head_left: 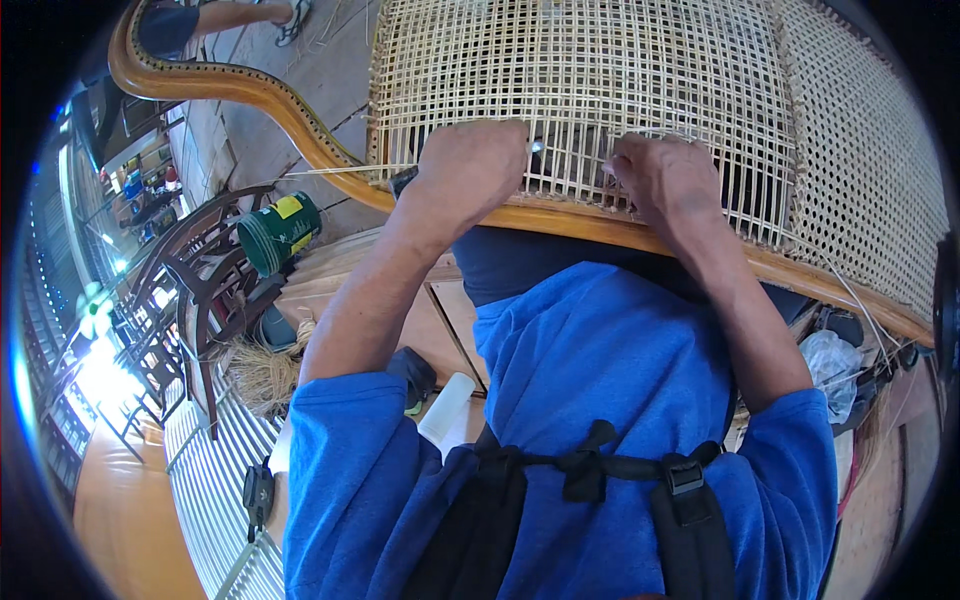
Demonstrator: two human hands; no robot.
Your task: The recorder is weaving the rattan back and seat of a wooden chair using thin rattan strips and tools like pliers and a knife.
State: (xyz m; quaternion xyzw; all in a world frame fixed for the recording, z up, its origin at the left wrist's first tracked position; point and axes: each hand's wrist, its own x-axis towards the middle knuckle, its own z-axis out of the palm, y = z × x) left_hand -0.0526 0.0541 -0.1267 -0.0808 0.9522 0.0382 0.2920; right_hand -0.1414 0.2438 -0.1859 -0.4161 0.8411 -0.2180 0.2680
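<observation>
A woven cane panel (570,75) stretches over a curved, varnished wooden frame (290,105). Near its closest edge the weave is looser, with dark gaps between the strands. My left hand (470,165) is closed at this loose part, its fingertips turned down and partly hidden. From beside it, pale cane strands (340,170) run out left past the frame. To the right, my right hand (670,175) pinches at the cane, thumb and forefinger together on the strands. More loose strands (850,285) trail over the frame at the right. Small holes line the frame's curved left part.
A green bucket (280,235) lies tipped among dark wooden chair frames (190,270) at the left. Below them sit a bundle of fibre strands (262,375) and a white cylinder (447,405). A clear plastic bag (832,370) is at the right. Another person's leg (240,15) shows top left.
</observation>
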